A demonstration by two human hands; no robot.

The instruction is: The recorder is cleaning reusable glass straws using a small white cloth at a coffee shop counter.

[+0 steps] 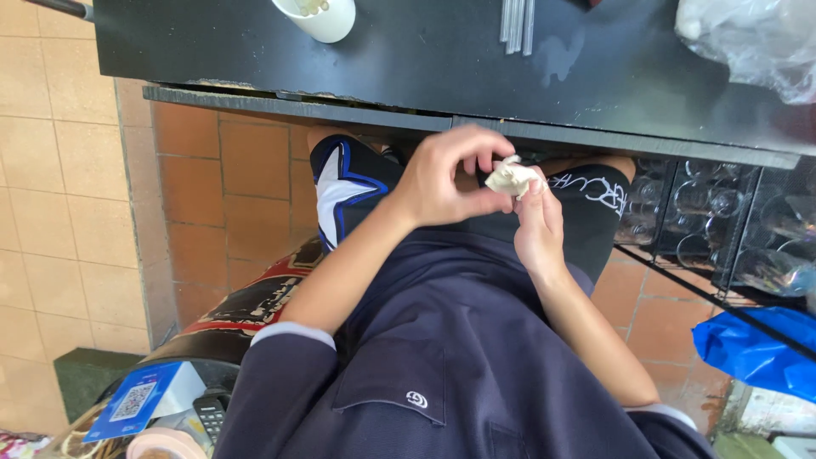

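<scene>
Both my hands meet above my lap, just below the edge of a black counter (442, 59). My left hand (446, 178) curls its fingers around one side of a small crumpled white wad (512, 178), like tissue or dough. My right hand (537, 225) pinches the same wad from below and the right. I wear a dark navy top and black shorts with a white and blue star pattern.
On the counter stand a white cup (321, 15), several clear straws (517, 24) and a clear plastic bag (752, 38). A rack of glasses (722, 221) sits under the counter at right, a blue plastic bag (752, 348) below it. A blue card (134, 399) lies lower left over tiled floor.
</scene>
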